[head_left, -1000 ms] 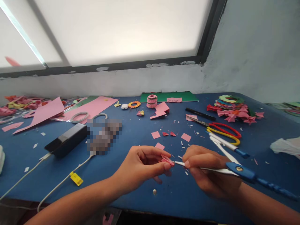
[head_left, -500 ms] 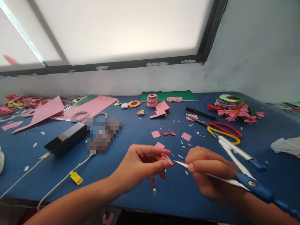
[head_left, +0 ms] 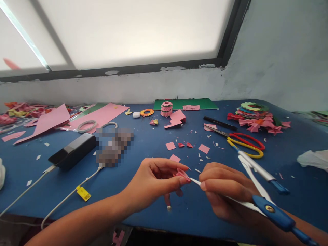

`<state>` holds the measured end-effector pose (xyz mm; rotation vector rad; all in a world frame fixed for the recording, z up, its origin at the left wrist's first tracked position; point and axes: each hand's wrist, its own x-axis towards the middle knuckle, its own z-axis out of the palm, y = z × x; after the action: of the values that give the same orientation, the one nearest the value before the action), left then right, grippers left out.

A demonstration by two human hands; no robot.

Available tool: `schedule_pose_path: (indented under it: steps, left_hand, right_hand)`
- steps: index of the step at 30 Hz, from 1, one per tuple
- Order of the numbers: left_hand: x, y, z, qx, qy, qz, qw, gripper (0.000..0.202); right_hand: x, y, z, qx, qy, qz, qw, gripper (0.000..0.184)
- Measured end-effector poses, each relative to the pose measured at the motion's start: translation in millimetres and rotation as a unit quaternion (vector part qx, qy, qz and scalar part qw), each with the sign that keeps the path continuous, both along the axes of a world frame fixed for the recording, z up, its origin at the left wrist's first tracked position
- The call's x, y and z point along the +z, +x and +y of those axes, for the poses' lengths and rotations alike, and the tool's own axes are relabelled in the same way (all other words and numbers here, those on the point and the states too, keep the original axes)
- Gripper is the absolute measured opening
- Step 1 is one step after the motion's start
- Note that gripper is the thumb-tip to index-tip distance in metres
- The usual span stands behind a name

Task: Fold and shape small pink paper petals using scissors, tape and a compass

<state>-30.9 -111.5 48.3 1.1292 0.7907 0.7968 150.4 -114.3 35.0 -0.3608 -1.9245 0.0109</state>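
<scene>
My left hand [head_left: 155, 179] pinches a small folded pink paper piece [head_left: 181, 173] between thumb and fingers. A blue-and-white drawing compass [head_left: 275, 208] is in my right hand [head_left: 225, 186], its fingers closed round one white leg. The tip of that leg touches the right end of the folded paper. The compass's other leg spreads away to the upper right, above the table. Just beyond my hands lie pink paper squares [head_left: 204, 148] and two small folded pink petals [head_left: 189, 145]. My lower left fingers are partly hidden behind the thumb.
Scissors [head_left: 246, 145] with red and yellow handles and a black pen [head_left: 219, 123] lie at right. Behind them sits a paper flower stack [head_left: 252, 116]. At left are a black box-shaped device [head_left: 73, 150], cables, tape rolls [head_left: 87, 126] and pink sheets [head_left: 48, 123].
My right hand has moved slightly left with the compass. Its tip, apart from the folded paper before, now meets it. My left hand stays nearly still.
</scene>
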Motion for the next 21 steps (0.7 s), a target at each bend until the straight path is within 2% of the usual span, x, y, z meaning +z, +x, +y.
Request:
schedule_pose_path:
  steps: [4,12,21]
  left_hand:
    - [-1.4,-1,0,-0.002,0.005,0.007,1.000,0.013]
    - [-0.7,0,0,0.004,0.010,0.017,1.000,0.013]
    - [1.0,-1,-2,0.023,0.014,0.046,0.999,0.016]
  right_hand:
    - [0.8,1,-1,0.003,-0.002,-0.026,1.000,0.029]
    - [-12.6,-2,0,-0.011,0.001,0.020,1.000,0.022]
    - [-11.6,-1,-1,-0.004,-0.001,0.012,1.000,0.023]
